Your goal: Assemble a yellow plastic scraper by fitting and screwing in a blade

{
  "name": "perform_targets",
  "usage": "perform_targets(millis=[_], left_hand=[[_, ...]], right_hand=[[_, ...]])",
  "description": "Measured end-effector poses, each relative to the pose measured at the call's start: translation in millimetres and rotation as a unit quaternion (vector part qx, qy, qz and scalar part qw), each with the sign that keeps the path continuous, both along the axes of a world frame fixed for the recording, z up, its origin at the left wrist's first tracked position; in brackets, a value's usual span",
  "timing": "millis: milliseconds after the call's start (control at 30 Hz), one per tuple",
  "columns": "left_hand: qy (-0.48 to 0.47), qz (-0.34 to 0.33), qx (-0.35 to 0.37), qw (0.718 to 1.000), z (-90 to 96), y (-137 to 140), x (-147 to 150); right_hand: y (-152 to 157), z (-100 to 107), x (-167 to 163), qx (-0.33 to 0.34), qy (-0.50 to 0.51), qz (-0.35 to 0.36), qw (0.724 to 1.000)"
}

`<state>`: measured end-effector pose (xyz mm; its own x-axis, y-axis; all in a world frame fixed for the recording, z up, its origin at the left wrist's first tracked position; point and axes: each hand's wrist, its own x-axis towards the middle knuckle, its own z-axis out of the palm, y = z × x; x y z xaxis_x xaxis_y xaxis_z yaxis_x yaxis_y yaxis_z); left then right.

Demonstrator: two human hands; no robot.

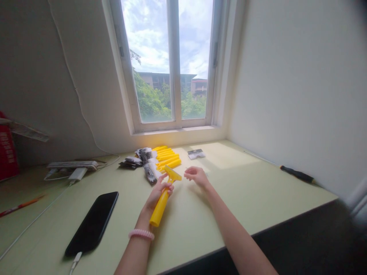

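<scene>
My left hand (pixel 158 193), with a pink coil band on its wrist, is closed round a yellow scraper (pixel 160 206). The scraper's wide flat head points up and away, and its thick round handle slants down toward me. Just right of that head is my right hand (pixel 197 176), its fingertips pinched together. Whatever they hold, if anything, is too small to make out. Beyond both hands lies a pile of yellow scrapers (pixel 166 156), their heads in black-and-clear packaging (pixel 149 168). A small black-and-clear packet (pixel 196 154) lies apart to the right of the pile.
On the pale green table (pixel 243 198) a black phone (pixel 93 223) lies at the left with a white cable plugged in. Behind it are a power strip (pixel 71 166) and a charger (pixel 78 175). A pencil (pixel 21 206) lies far left, a black-handled screwdriver (pixel 296 174) along the right wall.
</scene>
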<state>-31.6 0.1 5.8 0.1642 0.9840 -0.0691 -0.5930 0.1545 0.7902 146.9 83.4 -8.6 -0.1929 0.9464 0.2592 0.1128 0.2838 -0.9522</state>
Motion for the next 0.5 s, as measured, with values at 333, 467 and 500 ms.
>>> perform_targets(millis=[333, 467, 500], left_hand=[[-0.005, -0.031, 0.001, 1.0, -5.1, 1.6, -4.6], [-0.031, -0.038, 0.003, 0.999, -6.8, 2.6, -5.3], [-0.036, -0.039, 0.004, 0.999, -6.5, 2.2, -5.4]], right_hand=[[-10.0, 1.2, -22.3, 0.056, -0.01, 0.013, 0.998], [-13.2, 3.0, -21.6, 0.012, 0.031, 0.032, 0.999], [-13.8, 3.6, -21.2, -0.001, 0.039, 0.037, 0.999]])
